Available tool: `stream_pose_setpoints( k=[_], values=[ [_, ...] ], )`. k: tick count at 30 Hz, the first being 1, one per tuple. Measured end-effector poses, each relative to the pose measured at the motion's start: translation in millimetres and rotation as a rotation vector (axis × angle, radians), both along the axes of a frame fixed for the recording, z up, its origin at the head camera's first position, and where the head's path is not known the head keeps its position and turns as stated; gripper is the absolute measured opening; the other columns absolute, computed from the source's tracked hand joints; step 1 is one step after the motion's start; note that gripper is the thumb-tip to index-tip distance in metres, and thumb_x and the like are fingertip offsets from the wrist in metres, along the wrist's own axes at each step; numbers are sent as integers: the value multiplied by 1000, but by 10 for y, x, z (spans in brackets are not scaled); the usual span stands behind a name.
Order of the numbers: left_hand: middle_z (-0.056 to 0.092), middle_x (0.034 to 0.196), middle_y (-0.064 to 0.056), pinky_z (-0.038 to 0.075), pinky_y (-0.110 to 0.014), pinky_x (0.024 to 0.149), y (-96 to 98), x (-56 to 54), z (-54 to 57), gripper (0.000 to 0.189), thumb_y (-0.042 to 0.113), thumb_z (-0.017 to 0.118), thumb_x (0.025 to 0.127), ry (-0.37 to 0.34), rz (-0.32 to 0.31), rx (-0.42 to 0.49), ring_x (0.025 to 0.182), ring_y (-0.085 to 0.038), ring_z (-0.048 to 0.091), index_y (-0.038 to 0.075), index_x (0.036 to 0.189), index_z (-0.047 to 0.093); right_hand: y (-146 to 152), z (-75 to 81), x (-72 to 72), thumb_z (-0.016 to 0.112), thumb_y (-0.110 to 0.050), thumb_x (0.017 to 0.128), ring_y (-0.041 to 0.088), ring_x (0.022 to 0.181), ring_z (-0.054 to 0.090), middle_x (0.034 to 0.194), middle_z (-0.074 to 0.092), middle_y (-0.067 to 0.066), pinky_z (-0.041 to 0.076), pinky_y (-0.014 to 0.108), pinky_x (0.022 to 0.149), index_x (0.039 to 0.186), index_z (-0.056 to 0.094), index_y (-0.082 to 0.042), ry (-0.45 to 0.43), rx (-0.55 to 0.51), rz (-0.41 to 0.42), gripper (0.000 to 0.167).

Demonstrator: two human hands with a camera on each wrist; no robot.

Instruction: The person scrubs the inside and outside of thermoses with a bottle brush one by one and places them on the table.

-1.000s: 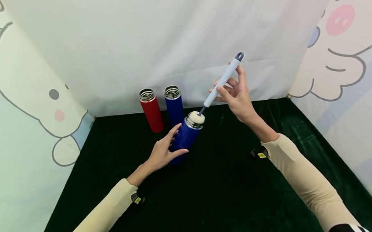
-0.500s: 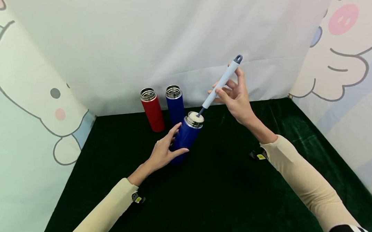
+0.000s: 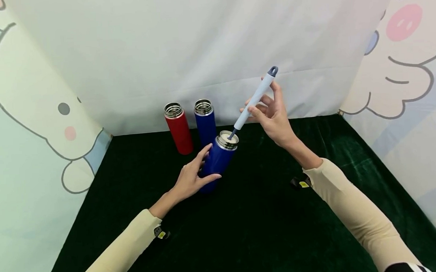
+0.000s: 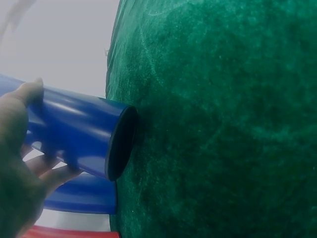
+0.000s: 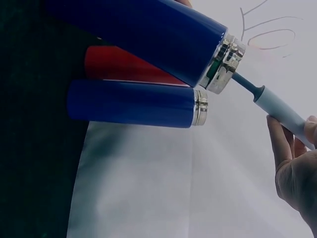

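My left hand [image 3: 190, 177] grips a blue bottle [image 3: 219, 160] with a threaded steel mouth, tilted to the right. In the left wrist view the base of this blue bottle [image 4: 79, 129] shows, tipped over the green cloth. My right hand [image 3: 275, 119] pinches the pale blue handle of a bottle brush [image 3: 254, 100], fingers behind and thumb in front. The brush's white sponge head [image 3: 227, 139] sits inside the bottle's mouth, mostly hidden by the rim. From the right wrist view, the brush's dark stem [image 5: 245, 83] enters the steel neck [image 5: 225, 64].
Behind the held bottle stand a red bottle [image 3: 179, 133] and a second blue bottle [image 3: 205, 122], both upright with open mouths. Dark green cloth [image 3: 265, 215] covers the table. A white curtain [image 3: 134, 62] hangs at the back, with cartoon-printed panels at both sides.
The brush has moved down and slightly left with my right hand, its sponge head sinking from above the rim into the bottle. My left hand and the bottle have hardly moved.
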State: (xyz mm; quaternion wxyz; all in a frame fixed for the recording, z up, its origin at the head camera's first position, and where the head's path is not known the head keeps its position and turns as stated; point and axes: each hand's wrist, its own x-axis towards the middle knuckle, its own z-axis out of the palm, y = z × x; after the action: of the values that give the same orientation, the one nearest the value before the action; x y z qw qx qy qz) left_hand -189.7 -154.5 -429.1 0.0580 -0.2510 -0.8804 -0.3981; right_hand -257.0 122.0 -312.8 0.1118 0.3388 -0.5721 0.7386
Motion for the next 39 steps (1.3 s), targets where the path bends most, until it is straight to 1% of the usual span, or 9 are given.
stream_pose_setpoints(
  k=[3,7,10,15,21,25,30,34,39],
  values=[
    [52,153,-19,59,-58,91,0,-10,15,94,34,81,89,1,6,-14,120,-40,68,29,163,22,-52,-75,11,51,19,96,20,94,76,107,67,15,65,36,79,158,24,-14,15,46,29,75],
    [53,152,-19,59,-57,92,6,-19,15,94,35,80,90,14,7,-31,118,-39,69,28,163,21,-140,-262,57,59,17,94,12,96,75,108,67,23,64,31,79,159,20,-6,42,240,45,79],
    [53,151,-21,60,-56,90,12,-20,0,94,33,81,90,9,9,-10,118,-41,68,24,163,22,-186,-360,79,63,13,94,6,98,73,111,67,29,63,26,82,161,19,-6,69,328,-10,83],
    [51,152,-21,60,-56,92,17,-14,-32,96,33,81,89,-29,30,30,122,-43,66,24,163,21,-210,-378,76,59,11,97,7,101,73,117,63,34,62,26,85,164,18,-18,48,298,-46,84],
    [49,153,-22,59,-57,93,-31,-13,-33,97,34,81,90,-64,37,46,125,-44,63,25,163,18,-231,-343,55,57,10,98,10,104,73,120,60,38,63,31,85,166,11,-16,30,255,-23,86],
    [46,154,-23,58,-58,94,-88,-27,-18,99,31,80,90,-95,5,57,126,-45,62,26,164,15,-264,-316,28,58,9,98,12,101,74,116,67,22,64,33,83,165,12,-15,30,230,-20,85],
    [44,156,-22,55,-59,99,-165,-32,-2,100,24,80,91,-150,-82,54,132,-44,58,34,164,13,-262,-295,11,58,10,98,14,98,75,111,70,-1,64,34,83,165,12,-13,34,217,-6,85],
    [41,159,-21,53,-60,101,-187,-35,-1,97,23,77,93,-165,-114,54,136,-44,54,31,164,13,-222,-250,8,58,9,99,20,98,76,113,69,-2,64,35,82,166,13,-19,23,203,-12,85],
    [39,161,-21,53,-62,100,-186,-47,-20,95,24,75,95,-166,-112,47,136,-44,54,31,165,11,-147,-116,17,58,10,98,27,99,75,114,68,6,64,34,82,165,13,-17,15,155,-32,85]
  ],
)
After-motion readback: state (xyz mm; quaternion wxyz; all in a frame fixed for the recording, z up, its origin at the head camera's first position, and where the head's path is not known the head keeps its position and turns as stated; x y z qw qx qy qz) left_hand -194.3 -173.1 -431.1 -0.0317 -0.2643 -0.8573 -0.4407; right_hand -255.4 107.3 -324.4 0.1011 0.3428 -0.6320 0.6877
